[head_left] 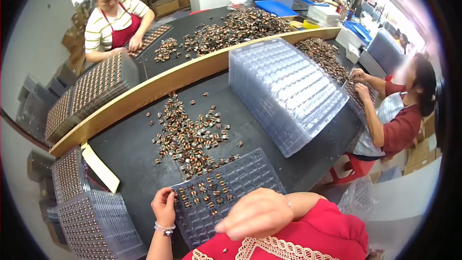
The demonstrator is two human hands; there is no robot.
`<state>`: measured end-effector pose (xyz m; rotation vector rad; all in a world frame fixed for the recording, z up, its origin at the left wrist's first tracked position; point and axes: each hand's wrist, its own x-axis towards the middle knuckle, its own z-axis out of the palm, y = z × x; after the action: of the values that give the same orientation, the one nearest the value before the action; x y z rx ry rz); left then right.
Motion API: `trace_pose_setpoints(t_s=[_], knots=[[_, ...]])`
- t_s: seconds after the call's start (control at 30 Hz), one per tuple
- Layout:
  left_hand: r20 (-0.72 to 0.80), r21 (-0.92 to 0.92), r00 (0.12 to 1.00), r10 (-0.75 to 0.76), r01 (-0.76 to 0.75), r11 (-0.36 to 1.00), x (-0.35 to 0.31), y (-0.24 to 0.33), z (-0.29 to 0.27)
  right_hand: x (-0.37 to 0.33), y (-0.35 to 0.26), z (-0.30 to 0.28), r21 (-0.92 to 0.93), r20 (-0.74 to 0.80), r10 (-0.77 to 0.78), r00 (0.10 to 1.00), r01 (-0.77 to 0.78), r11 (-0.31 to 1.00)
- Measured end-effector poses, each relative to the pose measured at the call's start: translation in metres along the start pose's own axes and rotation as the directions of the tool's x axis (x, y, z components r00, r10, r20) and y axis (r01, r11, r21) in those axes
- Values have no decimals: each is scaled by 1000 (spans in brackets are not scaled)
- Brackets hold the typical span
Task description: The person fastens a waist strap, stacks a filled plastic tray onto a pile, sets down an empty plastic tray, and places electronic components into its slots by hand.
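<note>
My left hand (164,206), with a beaded bracelet, is at the left edge of a clear plastic tray (257,171). Its thumb and fingers are pinched together; what they hold is hidden. Several rows of small copper-wound coils (204,188) sit in the tray's left pockets, while the right pockets hold none. Over the tray's near side is my right hand (259,214), slightly blurred, fingers stretched toward the left, with no coil visible in it. Beyond the tray lies a loose heap of coils (185,135) on the black table. One small part (224,250) shows against my red clothing.
A tall stack of clear trays (288,91) stands right of the heap. Filled trays (94,221) are stacked at left, near a yellow strip (101,168). A wooden divider (159,84) crosses the table. Co-workers handle coils opposite (115,24) and at right (394,106).
</note>
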<state>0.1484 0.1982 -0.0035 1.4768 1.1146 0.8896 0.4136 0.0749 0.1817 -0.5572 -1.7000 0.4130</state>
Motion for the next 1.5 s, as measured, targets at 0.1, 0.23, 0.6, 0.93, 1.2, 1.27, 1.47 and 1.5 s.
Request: trace_pose_setpoints(t_s=[0.1,0.23,0.6,0.93,1.2,1.27,1.47,1.5], knots=[[24,-44,1000,-12,13,999,2,4,-1,-11,-1,12,-48,-96,187,978,-192,980],[13,-104,1000,21,-20,994,-8,8,-6,-30,1,35,15,-204,357,912,-362,932],[-52,11,995,86,-85,996,-36,27,-24,-99,23,80,-112,-115,700,705,-709,696],[111,534,958,264,-282,797,-45,12,-22,-126,31,101,-197,-79,750,657,-748,634],[115,679,889,443,-396,618,-40,12,-9,-132,23,93,-194,-150,760,632,-773,605],[190,671,860,474,-466,577,-38,20,-8,-135,25,88,-148,-175,812,557,-830,538],[223,676,863,454,-472,566,-48,15,-21,-142,26,77,-122,-205,818,537,-843,523],[162,658,884,439,-428,619,-52,10,-15,-141,27,76,-114,-201,821,535,-845,522]])
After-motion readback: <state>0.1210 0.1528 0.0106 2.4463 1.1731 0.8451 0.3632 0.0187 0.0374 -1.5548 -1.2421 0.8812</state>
